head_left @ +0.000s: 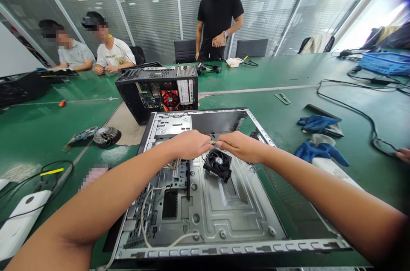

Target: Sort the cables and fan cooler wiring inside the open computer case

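Note:
An open computer case (pixel 237 237) lies flat on the table in front of me. Above it, my left hand (pixel 192 143) and my right hand (pixel 238 145) pinch a short stretch of pale twisted cable (pixel 213 142) between them. Just below my fingers, a black cooling fan (pixel 218 162) rests inside the case. Pale wires (pixel 144 215) run along the case's left side, and more of them bunch beneath my left wrist. My left forearm covers part of the drive bay (pixel 174 125).
Behind the case stands another open tower (pixel 156 89) with a red fan. On the left are a round cooler (pixel 107 136) and a white power bank (pixel 24 215). Blue gloves (pixel 320 149), black cables (pixel 355 113) and a blue basket (pixel 384 62) lie right. Several people are across the table.

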### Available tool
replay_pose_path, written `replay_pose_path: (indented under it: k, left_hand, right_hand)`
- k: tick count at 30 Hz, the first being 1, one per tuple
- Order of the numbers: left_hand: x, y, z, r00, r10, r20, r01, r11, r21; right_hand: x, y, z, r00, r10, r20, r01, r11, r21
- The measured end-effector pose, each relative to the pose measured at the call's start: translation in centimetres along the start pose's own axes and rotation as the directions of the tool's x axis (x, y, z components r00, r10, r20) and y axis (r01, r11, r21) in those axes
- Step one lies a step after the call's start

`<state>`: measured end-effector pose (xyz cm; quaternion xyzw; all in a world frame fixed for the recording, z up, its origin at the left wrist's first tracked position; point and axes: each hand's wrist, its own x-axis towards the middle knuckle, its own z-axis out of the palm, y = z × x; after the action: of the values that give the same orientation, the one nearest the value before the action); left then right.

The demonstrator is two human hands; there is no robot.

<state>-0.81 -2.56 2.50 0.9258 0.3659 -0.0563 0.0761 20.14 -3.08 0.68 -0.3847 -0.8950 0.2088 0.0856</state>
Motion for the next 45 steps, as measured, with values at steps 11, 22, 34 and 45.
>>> replay_pose_path:
  k: [11,22,34,45]
  left_hand:
    - [-0.22,0.37,-0.32,0.999,-0.035,0.011,0.035,0.999,-0.009]
    - [-0.03,0.36,-0.11,0.999,-0.03,0.032,0.03,1.0,-0.004]
    - [0.01,0.19,-0.08,1.0,-0.022,-0.012,0.022,1.0,0.005]
    - [-0.07,0.41,-0.38,0.999,-0.014,0.029,0.015,1.0,-0.026]
  right_hand:
    - [-0.15,-0.1,-0.09,0.999,0.029,-0.025,-0.029,0.999,0.019]
    - [-0.07,0.13,0.02,1.0,0.005,0.031,-0.004,0.999,-0.033]
    - [-0.15,-0.19,-0.28,1.0,0.013,-0.013,-0.013,1.0,0.011]
    - [0.03,0.17,-0.11,1.0,-0.028,-0.007,0.027,0.999,-0.022]
